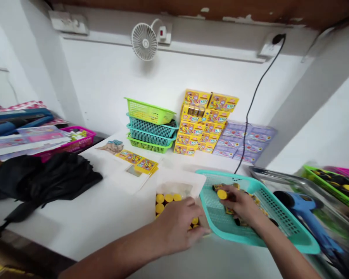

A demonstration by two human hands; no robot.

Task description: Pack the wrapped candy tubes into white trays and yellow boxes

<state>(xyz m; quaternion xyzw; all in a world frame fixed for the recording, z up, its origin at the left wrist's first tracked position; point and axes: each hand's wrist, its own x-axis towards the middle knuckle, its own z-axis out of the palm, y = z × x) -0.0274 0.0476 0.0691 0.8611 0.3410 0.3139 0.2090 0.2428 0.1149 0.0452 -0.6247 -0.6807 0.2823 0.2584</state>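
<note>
Yellow-capped cylinder (pixel 222 194): short, dark-bodied, pinched between the fingers and thumb of the right hand (pixel 242 204), which is partly closed on it above the teal mesh basket (pixel 304 243). Long axis lies roughly level across the view, capped end pointing away from the right hand and toward the left hand (pixel 177 228). Right hand is much the nearer of the two. Left hand lies just left of the basket rim, curled over the near side of a white open box (pixel 174 188) holding more yellow caps (pixel 168 198), which sit left of the right hand and beyond the left hand's fingers. Left fingers partly closed; whether they hold a piece cannot be told, as the hand hides it. Yellow printed packets (pixel 229 210) lie in the basket beneath the right hand. Box and basket stand side by side on the desk (pixel 75 226).
</note>
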